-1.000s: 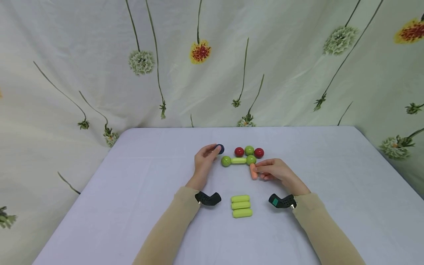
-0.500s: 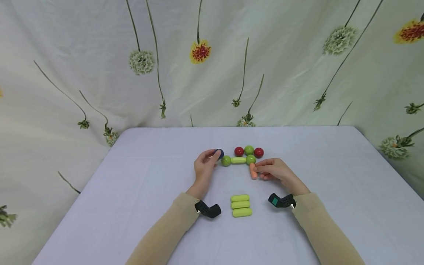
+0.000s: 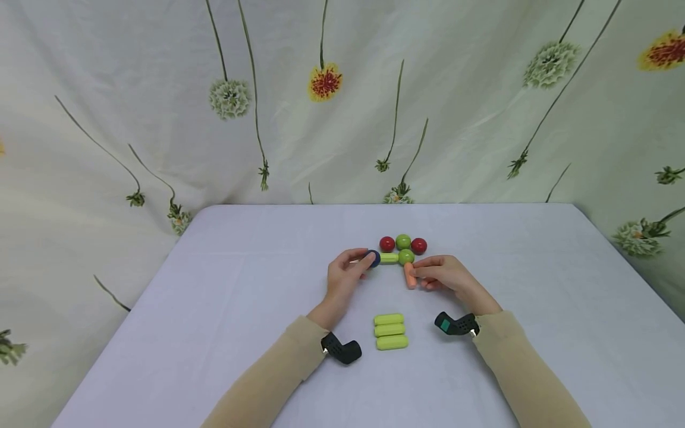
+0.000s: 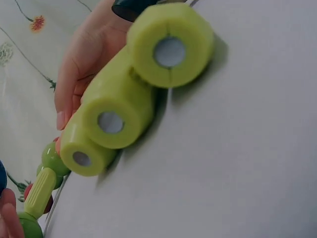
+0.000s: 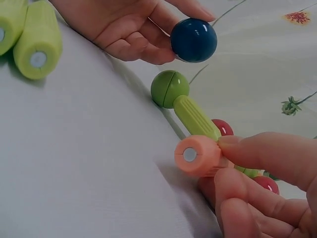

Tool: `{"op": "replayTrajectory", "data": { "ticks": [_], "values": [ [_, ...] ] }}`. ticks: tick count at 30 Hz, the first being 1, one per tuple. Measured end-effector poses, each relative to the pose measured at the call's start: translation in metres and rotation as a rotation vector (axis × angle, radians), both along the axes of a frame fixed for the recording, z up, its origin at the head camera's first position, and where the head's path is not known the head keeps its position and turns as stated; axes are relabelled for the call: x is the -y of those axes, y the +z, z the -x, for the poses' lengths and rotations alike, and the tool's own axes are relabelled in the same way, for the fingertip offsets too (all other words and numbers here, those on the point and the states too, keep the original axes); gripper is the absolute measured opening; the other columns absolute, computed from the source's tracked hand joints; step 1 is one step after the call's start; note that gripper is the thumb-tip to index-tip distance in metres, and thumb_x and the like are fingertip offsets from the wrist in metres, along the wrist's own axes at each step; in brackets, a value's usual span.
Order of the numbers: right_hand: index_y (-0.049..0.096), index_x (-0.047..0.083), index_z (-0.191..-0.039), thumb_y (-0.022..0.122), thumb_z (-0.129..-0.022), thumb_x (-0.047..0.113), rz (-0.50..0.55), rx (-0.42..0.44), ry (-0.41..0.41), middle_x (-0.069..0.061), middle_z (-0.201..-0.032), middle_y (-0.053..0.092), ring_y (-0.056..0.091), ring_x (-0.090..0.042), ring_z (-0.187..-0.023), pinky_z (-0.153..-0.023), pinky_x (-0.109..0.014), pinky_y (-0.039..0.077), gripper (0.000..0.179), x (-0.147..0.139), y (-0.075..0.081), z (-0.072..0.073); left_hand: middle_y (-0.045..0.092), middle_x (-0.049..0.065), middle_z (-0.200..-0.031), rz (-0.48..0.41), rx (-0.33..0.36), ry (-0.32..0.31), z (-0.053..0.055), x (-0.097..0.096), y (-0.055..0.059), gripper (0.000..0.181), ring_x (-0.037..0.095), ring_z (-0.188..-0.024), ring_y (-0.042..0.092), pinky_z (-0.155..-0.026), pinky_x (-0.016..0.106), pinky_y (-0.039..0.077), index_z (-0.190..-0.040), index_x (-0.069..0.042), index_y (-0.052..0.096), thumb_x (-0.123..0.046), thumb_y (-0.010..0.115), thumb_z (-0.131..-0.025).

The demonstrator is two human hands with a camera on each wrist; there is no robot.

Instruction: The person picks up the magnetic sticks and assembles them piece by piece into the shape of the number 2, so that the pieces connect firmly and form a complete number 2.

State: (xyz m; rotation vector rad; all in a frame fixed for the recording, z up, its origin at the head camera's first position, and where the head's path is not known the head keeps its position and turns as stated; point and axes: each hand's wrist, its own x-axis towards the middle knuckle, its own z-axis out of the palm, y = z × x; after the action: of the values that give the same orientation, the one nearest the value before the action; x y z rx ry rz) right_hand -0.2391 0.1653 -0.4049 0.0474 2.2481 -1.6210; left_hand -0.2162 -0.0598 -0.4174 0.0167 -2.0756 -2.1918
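Note:
My left hand [image 3: 345, 278] pinches a dark blue ball [image 5: 193, 40] between thumb and fingers. In the right wrist view the ball hangs just above a green ball [image 5: 170, 89], apart from it; in the head view it hides that green ball. A yellow-green rod [image 5: 195, 117] links this green ball to a second green ball [image 3: 406, 257]. With thumb and fingertips, my right hand [image 3: 445, 277] grips an orange rod [image 3: 409, 276], whose far end meets the second green ball. A pale disc shows in the orange rod's near end.
Behind the linked pieces sit two red balls [image 3: 387, 244] with a green ball [image 3: 404, 241] between them. Three yellow-green rods [image 3: 391, 330] lie side by side nearer me. A flowered curtain [image 3: 465, 119] hangs beyond the table's far edge [image 3: 278, 205].
My left hand has brought the blue ball toward me and to the right, from behind the left green ball to above it. The right hand stays still on the orange rod.

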Motion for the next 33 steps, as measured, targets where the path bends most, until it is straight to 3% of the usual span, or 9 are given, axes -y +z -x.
{"op": "replayTrajectory", "data": {
  "ticks": [9, 14, 23, 33],
  "values": [
    [0.061, -0.005, -0.116, 0.069, -0.084, 0.021, 0.004, -0.007, -0.005, 0.001, -0.071, 0.062, 0.055, -0.008, -0.061, -0.058, -0.019, 0.049, 0.042, 0.000, 0.000, -0.001, 0.063, 0.009, -0.104, 0.048, 0.003, -0.219, -0.008, -0.008, -0.004, 0.038, 0.014, -0.078, 0.060, -0.067, 0.024, 0.049, -0.114, -0.004, 0.063, -0.022, 0.073, -0.082],
    [0.060, -0.005, -0.117, 0.069, -0.084, 0.023, -0.002, -0.013, 0.004, 0.001, -0.073, 0.062, 0.055, -0.008, -0.062, -0.059, -0.019, 0.050, 0.044, 0.000, 0.001, -0.001, 0.060, 0.007, -0.112, 0.099, -0.012, -0.301, -0.010, -0.009, -0.005, 0.040, 0.014, -0.083, 0.062, -0.072, 0.025, 0.051, -0.117, -0.006, 0.063, -0.023, 0.074, -0.082],
    [0.059, -0.007, -0.117, 0.069, -0.085, 0.021, 0.009, -0.004, 0.014, 0.001, -0.073, 0.063, 0.056, -0.007, -0.060, -0.058, -0.019, 0.049, 0.044, 0.001, 0.002, -0.001, 0.063, 0.002, -0.110, 0.167, -0.033, -0.358, -0.012, -0.011, -0.006, 0.038, 0.015, -0.093, 0.062, -0.079, 0.027, 0.051, -0.115, -0.010, 0.066, -0.022, 0.076, -0.080],
    [0.060, -0.005, -0.117, 0.069, -0.085, 0.022, 0.001, 0.010, 0.008, 0.000, -0.074, 0.063, 0.056, -0.008, -0.061, -0.058, -0.018, 0.049, 0.043, 0.000, 0.004, -0.001, 0.064, 0.005, -0.104, 0.200, -0.061, -0.420, -0.018, -0.018, -0.002, 0.035, 0.019, -0.090, 0.065, -0.080, 0.025, 0.051, -0.112, -0.004, 0.064, -0.012, 0.076, -0.079]
  ]
}}
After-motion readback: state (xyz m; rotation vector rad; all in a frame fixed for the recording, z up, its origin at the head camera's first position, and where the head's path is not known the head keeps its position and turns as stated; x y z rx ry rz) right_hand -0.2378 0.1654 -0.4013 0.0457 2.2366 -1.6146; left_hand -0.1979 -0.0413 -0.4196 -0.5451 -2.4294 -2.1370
